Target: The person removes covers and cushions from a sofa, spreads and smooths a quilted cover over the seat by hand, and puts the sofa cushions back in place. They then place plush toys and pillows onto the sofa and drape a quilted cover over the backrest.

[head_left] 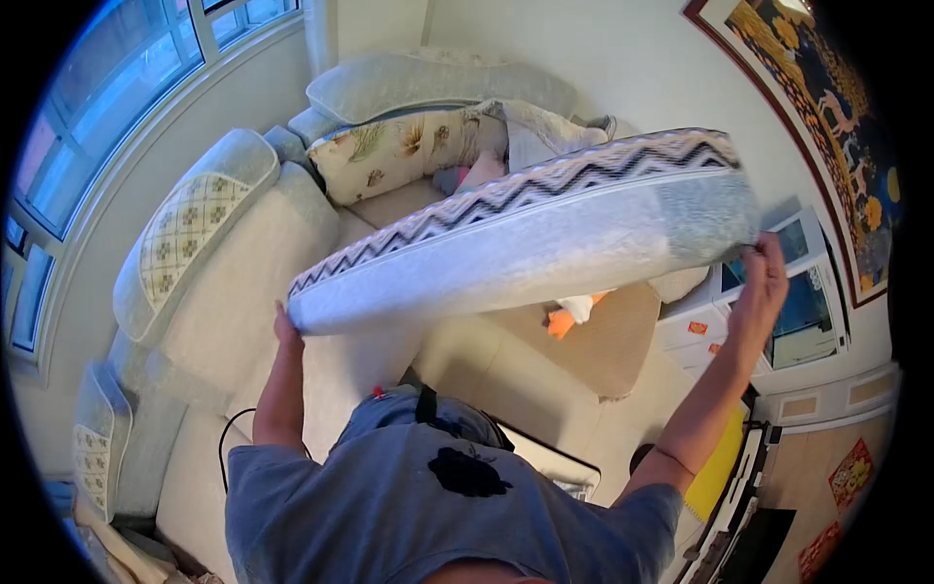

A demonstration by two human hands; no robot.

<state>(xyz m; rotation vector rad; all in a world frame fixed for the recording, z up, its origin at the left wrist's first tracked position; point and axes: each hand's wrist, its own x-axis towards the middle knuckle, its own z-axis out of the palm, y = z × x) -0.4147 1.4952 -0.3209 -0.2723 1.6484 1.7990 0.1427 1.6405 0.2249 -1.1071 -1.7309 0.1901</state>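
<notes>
Left hand (287, 327), right hand (765, 277): 2 total. Long zigzag-trimmed cushion (516, 243): 1. Floral pillow (394, 151): 1. Sofa backrests (428, 92): 3 I can make out. Checked cloth patches (190, 226) on those: 2. Framed wall picture (827, 122): 1. Red paper decorations (852, 472): 4, split 2 on the white cabinet (673, 336), 2 at lower right. Orange-and-white item (563, 322): 1. Yellow item (718, 465): 1. Black cable (223, 453): 1. Shirt (379, 516): 1, with 1 black print (467, 472). Window panes (112, 88): several, can't get a firm count.
</notes>
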